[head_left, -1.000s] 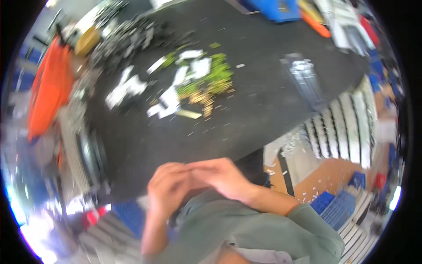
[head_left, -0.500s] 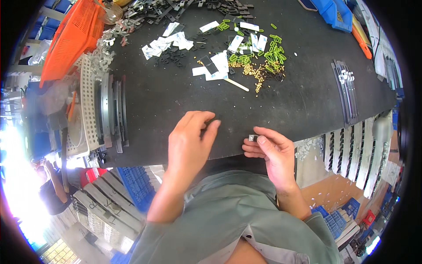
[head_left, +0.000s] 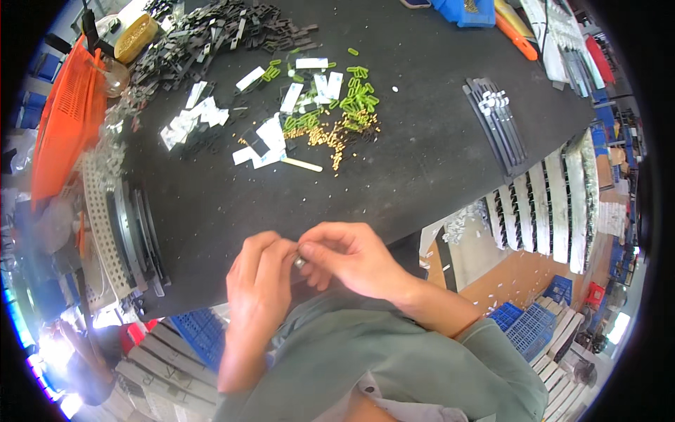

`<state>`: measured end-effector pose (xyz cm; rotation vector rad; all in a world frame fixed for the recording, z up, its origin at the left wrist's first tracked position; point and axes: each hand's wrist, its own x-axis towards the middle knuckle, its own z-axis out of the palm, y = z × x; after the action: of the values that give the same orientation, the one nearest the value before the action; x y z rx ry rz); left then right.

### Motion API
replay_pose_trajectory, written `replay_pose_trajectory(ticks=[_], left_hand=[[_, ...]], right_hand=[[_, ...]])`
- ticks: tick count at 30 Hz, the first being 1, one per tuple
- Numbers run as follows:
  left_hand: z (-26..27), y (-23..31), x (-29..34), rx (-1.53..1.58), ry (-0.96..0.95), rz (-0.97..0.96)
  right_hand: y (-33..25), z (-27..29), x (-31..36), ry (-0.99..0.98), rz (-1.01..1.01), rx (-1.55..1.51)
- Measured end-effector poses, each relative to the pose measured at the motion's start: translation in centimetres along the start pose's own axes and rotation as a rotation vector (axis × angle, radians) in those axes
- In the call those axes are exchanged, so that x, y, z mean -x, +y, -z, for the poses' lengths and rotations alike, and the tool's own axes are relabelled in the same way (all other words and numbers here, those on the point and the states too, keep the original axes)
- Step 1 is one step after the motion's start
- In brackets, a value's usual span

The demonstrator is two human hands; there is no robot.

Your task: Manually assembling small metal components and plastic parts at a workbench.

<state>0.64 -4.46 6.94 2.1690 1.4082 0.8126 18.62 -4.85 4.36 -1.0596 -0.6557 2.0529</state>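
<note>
Both hands meet above the near edge of the dark table [head_left: 408, 162]. My right hand [head_left: 355, 257] pinches a small silver-and-black metal part [head_left: 300, 262], mostly covered by fingers. My left hand [head_left: 259, 274] has its fingertips closed against the same spot; what they hold, if anything, is hidden. Beyond the hands lie loose small brass-coloured pieces [head_left: 336, 160], green oval rings [head_left: 358, 98], white stickers [head_left: 204, 116] and a pale thin stick [head_left: 302, 164].
A heap of dark metal parts [head_left: 211, 39] covers the far left, beside an orange basket [head_left: 67, 119]. Long metal strips [head_left: 133, 232] lie at the left edge, more dark strips [head_left: 496, 123] at the right. A blue bin [head_left: 464, 13] stands far right.
My hands have come together, the right moving left with the metal part. My left fingers have closed at it. The view has shifted, so the table's contents appear further left.
</note>
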Motion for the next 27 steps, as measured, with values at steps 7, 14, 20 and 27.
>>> replay_pose_trajectory(ticks=[7, 14, 20, 27], left_hand=[[-0.9, -0.9, 1.2, 0.127, 0.082, 0.239], [0.7, -1.1, 0.0, 0.209, 0.018, 0.437], [-0.3, -2.5, -0.1, 0.214, 0.144, 0.558], [0.3, -3.9, 1.4, 0.686, 0.384, 0.62]], right_hand=[[0.1, -2.1, -0.3, 0.013, 0.028, 0.097], [1.1, -2.8, -1.2, 0.149, 0.232, 0.328], [1.2, -3.3, -2.0, 0.202, 0.349, 0.55], [0.9, -1.3, -0.8, 0.234, 0.1, 0.295]])
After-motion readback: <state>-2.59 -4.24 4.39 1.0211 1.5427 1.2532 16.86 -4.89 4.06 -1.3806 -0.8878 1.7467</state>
